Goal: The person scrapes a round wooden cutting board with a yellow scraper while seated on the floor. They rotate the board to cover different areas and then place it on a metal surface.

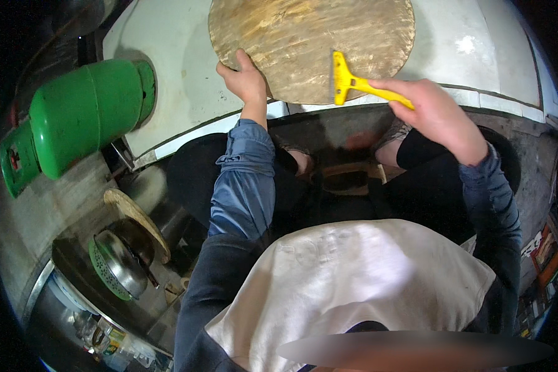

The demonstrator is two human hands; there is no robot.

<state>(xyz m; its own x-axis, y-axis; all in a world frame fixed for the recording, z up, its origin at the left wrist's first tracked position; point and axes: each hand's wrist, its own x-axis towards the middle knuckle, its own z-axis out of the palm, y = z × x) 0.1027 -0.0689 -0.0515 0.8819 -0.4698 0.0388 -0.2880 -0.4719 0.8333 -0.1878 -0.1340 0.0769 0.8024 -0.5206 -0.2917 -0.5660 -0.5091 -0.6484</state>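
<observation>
A: Worker's left hand [247, 79] grips the near-left rim of a round wooden board [310, 43], fingers curled over the edge, thumb on top. Board lies flat on the white counter [180, 93].

B: Right hand [437, 115]?

A: Grip closed tight on the handle of a yellow scraper [353, 82]; blade rests on the board's near edge, rt of centre.

B: Surroundings?

A: Green gas cylinder [84, 121] on its side, far left. Below it, a metal pan [121, 260], poss. w/ a green strainer – too dim to be sure.
</observation>
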